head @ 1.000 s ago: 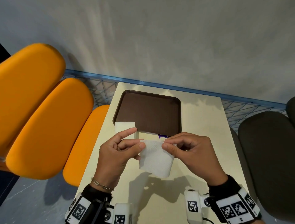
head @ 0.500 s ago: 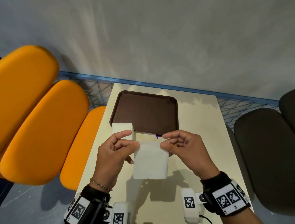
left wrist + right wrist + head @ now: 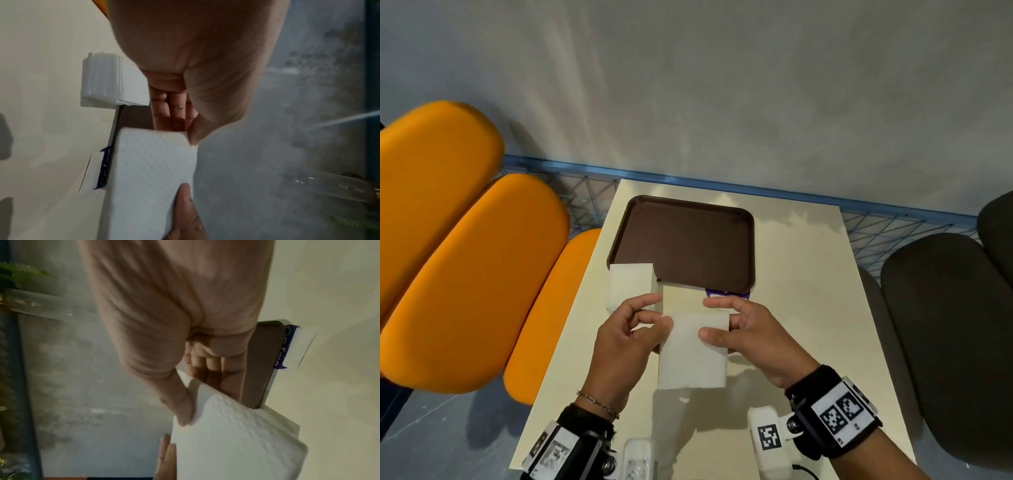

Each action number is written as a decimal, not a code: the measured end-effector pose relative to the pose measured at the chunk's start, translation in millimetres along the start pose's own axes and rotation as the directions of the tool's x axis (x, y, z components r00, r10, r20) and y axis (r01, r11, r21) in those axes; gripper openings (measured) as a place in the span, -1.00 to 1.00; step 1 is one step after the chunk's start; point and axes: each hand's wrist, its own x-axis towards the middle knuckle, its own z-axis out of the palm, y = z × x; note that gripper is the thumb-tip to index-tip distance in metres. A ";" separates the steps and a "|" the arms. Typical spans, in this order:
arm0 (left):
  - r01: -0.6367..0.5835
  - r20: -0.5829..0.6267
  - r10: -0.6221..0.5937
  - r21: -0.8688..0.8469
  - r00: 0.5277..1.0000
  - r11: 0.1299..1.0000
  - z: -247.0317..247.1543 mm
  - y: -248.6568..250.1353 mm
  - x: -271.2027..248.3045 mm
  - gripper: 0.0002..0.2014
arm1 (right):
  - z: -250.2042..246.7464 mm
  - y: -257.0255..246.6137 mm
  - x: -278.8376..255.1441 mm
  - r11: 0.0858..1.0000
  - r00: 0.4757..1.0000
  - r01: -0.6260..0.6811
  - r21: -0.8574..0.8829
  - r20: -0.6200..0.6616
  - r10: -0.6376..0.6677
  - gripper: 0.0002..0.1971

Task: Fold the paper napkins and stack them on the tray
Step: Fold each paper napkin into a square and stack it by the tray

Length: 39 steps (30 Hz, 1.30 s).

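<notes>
My left thumb and fingers pinch the upper left corner of the white napkin (image 3: 693, 353), and my right thumb presses its upper right edge against the fingers curled behind it; left hand (image 3: 628, 337) and right hand (image 3: 748, 334) together hold it hanging above the cream table (image 3: 808, 274). The sheet is soft, square-cornered, and embossed with a fine pebbled grain that the left wrist view shows clearly (image 3: 152, 170). Half a second ago it hung flatter between my hands; now my right thumb has slid further onto its face and my hands have drawn a little nearer to me.

Beyond my knuckles a thick stack of unfolded napkins (image 3: 631, 284) sits at the near left corner of the brown tray (image 3: 688, 240), whose matte bed with rounded corners holds no napkin yet. A purple-printed wrapper (image 3: 726, 293) pokes out at the tray's near edge. The head view alone shows the orange seats (image 3: 465, 274) and dark seat (image 3: 945, 325); the left wrist view alone shows the stack's layered edges (image 3: 100, 78).
</notes>
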 end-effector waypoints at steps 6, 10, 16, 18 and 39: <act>-0.046 -0.078 0.053 0.083 0.996 0.995 13.2 -0.8 -10.0 -0.69 | -22.1 3.2 -1.7 1.000 0.998 -0.005 -0.011 -0.067 0.005 -0.64; -0.062 -0.120 0.077 0.126 0.990 0.990 30.2 -5.5 -16.9 -0.69 | -35.0 5.8 -2.2 0.999 0.997 -0.035 -0.030 -0.074 0.032 -0.61; -0.059 -0.209 0.090 0.152 0.974 0.987 41.8 -16.2 -21.8 -0.68 | -44.7 23.3 -1.9 0.988 0.988 -0.099 -0.121 0.107 0.112 -0.46; -0.062 -0.222 0.095 0.151 0.970 0.987 42.8 -18.4 -23.7 -0.68 | -46.6 24.5 -2.6 0.986 0.989 -0.096 -0.133 0.102 0.110 -0.50; 0.181 -0.081 -0.182 -0.015 0.980 0.983 0.6 -28.1 10.7 -0.74 | 2.8 15.8 38.5 0.926 0.997 -0.012 -0.377 0.063 0.039 -0.82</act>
